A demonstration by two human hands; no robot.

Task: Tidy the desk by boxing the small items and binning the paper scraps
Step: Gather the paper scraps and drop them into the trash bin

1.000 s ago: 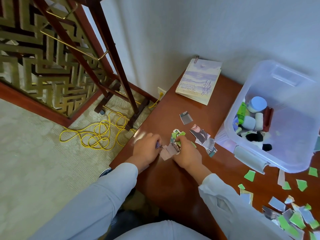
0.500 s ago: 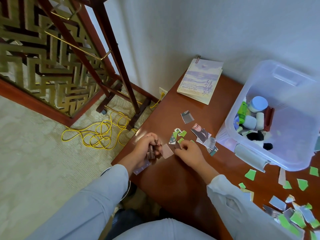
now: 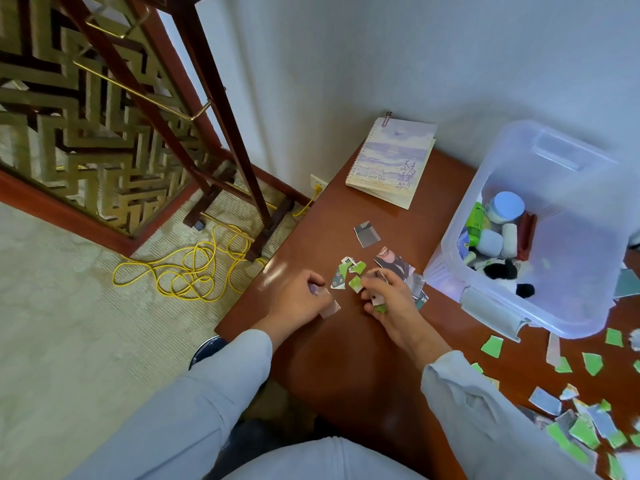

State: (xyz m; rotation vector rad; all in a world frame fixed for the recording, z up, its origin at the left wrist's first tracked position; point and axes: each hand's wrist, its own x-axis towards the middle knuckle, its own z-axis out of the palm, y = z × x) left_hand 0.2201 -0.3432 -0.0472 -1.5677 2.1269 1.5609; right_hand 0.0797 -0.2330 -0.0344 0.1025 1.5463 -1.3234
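On the brown desk (image 3: 339, 355) my left hand (image 3: 298, 301) grips several gathered paper scraps; a pinkish piece (image 3: 329, 309) sticks out of it. My right hand (image 3: 388, 299) pinches a small green and white scrap (image 3: 378, 303) just beside a cluster of green scraps (image 3: 349, 275). Photo pieces (image 3: 398, 268) lie past my right hand, and a grey piece (image 3: 366, 233) lies farther back. The clear plastic box (image 3: 561, 306) at the right holds small bottles, jars and a black and white plush.
A spiral notebook (image 3: 391, 161) lies at the desk's back edge by the wall. Several more green and grey scraps (image 3: 585, 420) are scattered at the lower right. Left of the desk a dark wooden stand (image 3: 221, 133) rises over a yellow cable (image 3: 187, 271) on the carpet.
My left hand has closed over the scraps it gathered and shifted slightly right. My right hand has lifted a small green scrap off the desk.
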